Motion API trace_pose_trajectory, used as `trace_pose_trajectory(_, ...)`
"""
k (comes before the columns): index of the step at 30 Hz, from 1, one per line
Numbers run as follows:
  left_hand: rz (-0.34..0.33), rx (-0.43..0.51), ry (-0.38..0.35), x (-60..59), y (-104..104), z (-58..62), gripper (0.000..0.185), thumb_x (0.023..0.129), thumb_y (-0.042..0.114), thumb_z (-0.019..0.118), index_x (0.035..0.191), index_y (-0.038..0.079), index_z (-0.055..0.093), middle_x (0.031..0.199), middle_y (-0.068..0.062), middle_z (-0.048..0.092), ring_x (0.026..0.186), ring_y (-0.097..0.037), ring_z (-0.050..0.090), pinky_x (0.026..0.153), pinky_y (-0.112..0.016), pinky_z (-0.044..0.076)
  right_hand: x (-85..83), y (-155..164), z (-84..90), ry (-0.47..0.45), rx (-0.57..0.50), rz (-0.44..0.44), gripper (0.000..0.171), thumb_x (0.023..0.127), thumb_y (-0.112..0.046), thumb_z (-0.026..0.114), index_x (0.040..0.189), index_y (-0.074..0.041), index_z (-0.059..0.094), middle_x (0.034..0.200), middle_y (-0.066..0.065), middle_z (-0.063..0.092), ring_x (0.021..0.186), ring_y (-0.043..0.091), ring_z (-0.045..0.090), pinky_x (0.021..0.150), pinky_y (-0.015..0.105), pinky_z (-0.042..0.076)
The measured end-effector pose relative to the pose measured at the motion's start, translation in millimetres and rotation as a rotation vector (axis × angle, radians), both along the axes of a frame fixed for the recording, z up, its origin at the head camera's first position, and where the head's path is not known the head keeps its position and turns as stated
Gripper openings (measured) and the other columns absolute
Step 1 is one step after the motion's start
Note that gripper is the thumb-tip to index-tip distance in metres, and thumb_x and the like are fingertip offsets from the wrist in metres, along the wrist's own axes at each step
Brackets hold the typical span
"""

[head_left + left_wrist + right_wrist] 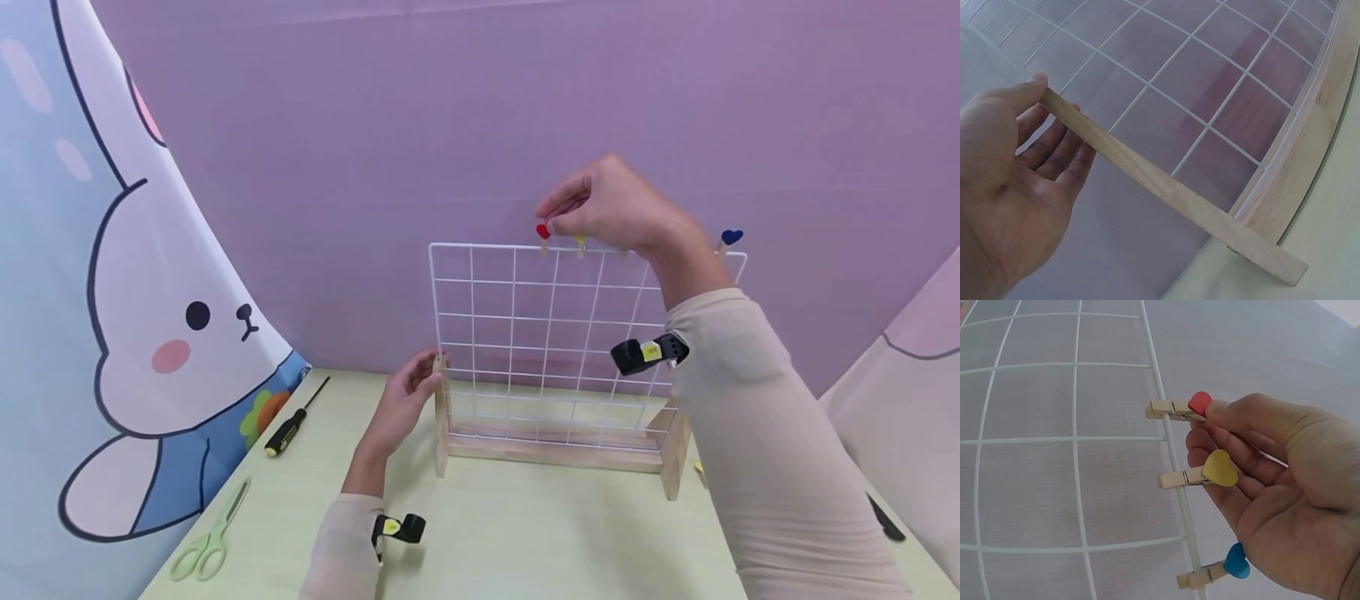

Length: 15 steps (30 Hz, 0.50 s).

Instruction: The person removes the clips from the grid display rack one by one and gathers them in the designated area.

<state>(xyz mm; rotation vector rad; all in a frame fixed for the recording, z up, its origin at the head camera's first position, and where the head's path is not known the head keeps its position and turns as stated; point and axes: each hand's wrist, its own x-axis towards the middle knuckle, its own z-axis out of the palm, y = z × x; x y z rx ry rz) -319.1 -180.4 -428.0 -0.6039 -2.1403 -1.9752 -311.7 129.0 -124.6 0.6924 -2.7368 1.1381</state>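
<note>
Red-heart wooden clothespin sits on the top wire of the white wire grid panel, pinched by the right hand; the left hand, fingers relaxed, steadies the wooden side post on the pale green surface. Left wrist view: open left hand rests against the post. Right wrist view: fingertips grip the red clip above the yellow-heart clothespin and blue-heart clothespin. Judged step: seating the clip; next, a careful release.
</note>
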Motion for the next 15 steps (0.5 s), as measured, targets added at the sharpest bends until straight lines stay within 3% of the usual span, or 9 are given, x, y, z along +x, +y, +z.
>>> trace_pose_trajectory(3, 0.001, -0.004, 0.004, 0.3, -0.5, 0.4, 0.045, 0.105, 0.018, 0.060, 0.148, 0.007, 0.052, 0.145, -0.023, 0.058, 0.125, -0.010, 0.060, 0.103, -0.016, 0.051, -0.4, -0.5, -0.5, 0.003, -0.009, -0.007, 0.020, 0.094, -0.011, 0.074, 0.112, -0.005, 0.078, 0.098, 0.003, 0.081, 0.088, 0.013, 0.070, 0.076, 0.020, 0.055)
trace_pose_trajectory(6, 0.000, 0.000, 0.007, 0.6, 0.1, 0.9, 0.044, 0.105, 0.017, 0.060, 0.147, 0.007, 0.052, 0.145, -0.025, 0.058, 0.122, -0.007, 0.061, 0.102, -0.016, 0.051, 0.1, -0.5, -0.9, 0.004, -0.015, -0.015, 0.019, 0.094, -0.011, 0.074, 0.111, -0.005, 0.079, 0.099, 0.004, 0.080, 0.089, 0.016, 0.068, 0.075, 0.022, 0.055)
trace_pose_trajectory(11, 0.005, -0.003, 0.003, 2.2, 1.9, 1.7, 0.044, 0.105, 0.017, 0.060, 0.147, 0.007, 0.052, 0.144, -0.023, 0.059, 0.123, -0.010, 0.061, 0.102, -0.016, 0.051, 1.5, 1.7, -1.7, 0.020, -0.044, -0.024, 0.018, 0.093, -0.011, 0.074, 0.110, -0.005, 0.079, 0.097, 0.004, 0.079, 0.087, 0.015, 0.068, 0.072, 0.021, 0.055)
trace_pose_trajectory(15, 0.007, -0.014, -0.008, 3.3, 2.7, 2.3, 0.044, 0.105, 0.020, 0.061, 0.147, 0.009, 0.053, 0.144, -0.018, 0.061, 0.130, -0.024, 0.059, 0.102, -0.016, 0.051, 3.6, 5.3, 0.9, 0.046, -0.087, -0.030, 0.020, 0.092, -0.009, 0.073, 0.110, -0.002, 0.078, 0.090, -0.001, 0.079, 0.082, 0.012, 0.068, 0.069, 0.019, 0.054)
